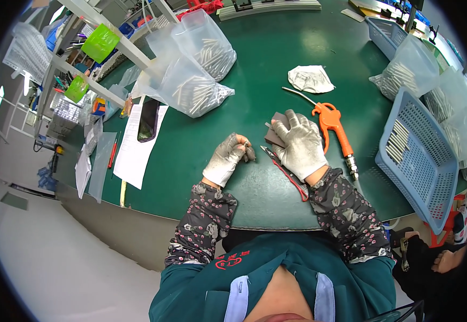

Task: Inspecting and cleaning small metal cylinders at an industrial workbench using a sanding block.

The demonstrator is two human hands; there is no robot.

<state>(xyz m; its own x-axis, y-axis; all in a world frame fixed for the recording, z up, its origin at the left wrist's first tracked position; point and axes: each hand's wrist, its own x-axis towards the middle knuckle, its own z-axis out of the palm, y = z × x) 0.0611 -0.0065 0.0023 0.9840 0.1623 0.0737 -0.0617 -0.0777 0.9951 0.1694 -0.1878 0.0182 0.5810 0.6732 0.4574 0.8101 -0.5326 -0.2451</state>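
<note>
My left hand point(224, 160), in a worn pale glove with bare fingertips, is closed in a pinch above the green table. A small greyish bit shows at its fingertips, too hidden to name. My right hand point(302, 146), gloved too, rests over a dark brown rectangular block point(276, 137), its thumb and fingers gripping the block against the table. Between the hands and nearer to me lies a pointed cutting tool with red handles point(288, 176). Just right of my right hand is an orange air blow gun point(336, 129) with a thin bent nozzle.
Clear bags of metal pins point(196, 94) stand at the back left, beside a phone point(148, 119) on paper sheets point(131, 155). A crumpled white cloth point(309, 79) lies beyond the blow gun. At right, a blue basket point(432, 177) holds several pins; another person's hand point(448, 261) shows below.
</note>
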